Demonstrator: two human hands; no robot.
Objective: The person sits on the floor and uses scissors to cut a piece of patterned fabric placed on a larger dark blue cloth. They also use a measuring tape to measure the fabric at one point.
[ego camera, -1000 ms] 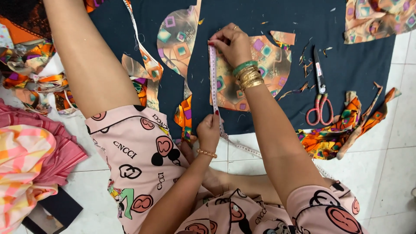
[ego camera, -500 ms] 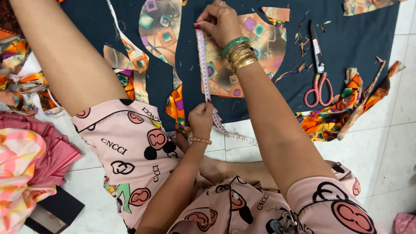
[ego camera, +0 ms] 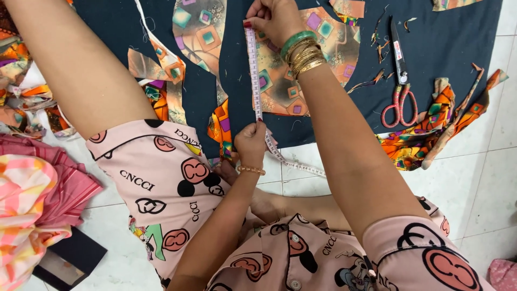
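Observation:
A white measuring tape [ego camera: 253,70] is stretched straight along the left edge of a printed fabric piece [ego camera: 318,48] that lies on a dark blue cloth [ego camera: 447,48]. My right hand [ego camera: 274,19], with green and gold bangles on its wrist, pinches the tape's far end at the top of the piece. My left hand [ego camera: 250,143] pins the tape's near part at the piece's lower edge. The loose rest of the tape trails right over the tiled floor.
Pink-handled scissors [ego camera: 399,89] lie on the dark cloth to the right. Orange printed scraps [ego camera: 431,132] sit at the cloth's right edge, more cut pieces [ego camera: 161,75] to the left. Pink folded fabrics [ego camera: 37,188] and a small black box [ego camera: 67,261] lie at left.
The tape stays stretched between both hands over the fabric piece. The view has shifted, so hands and cloth sit higher in the picture; the hands' grip looks unchanged.

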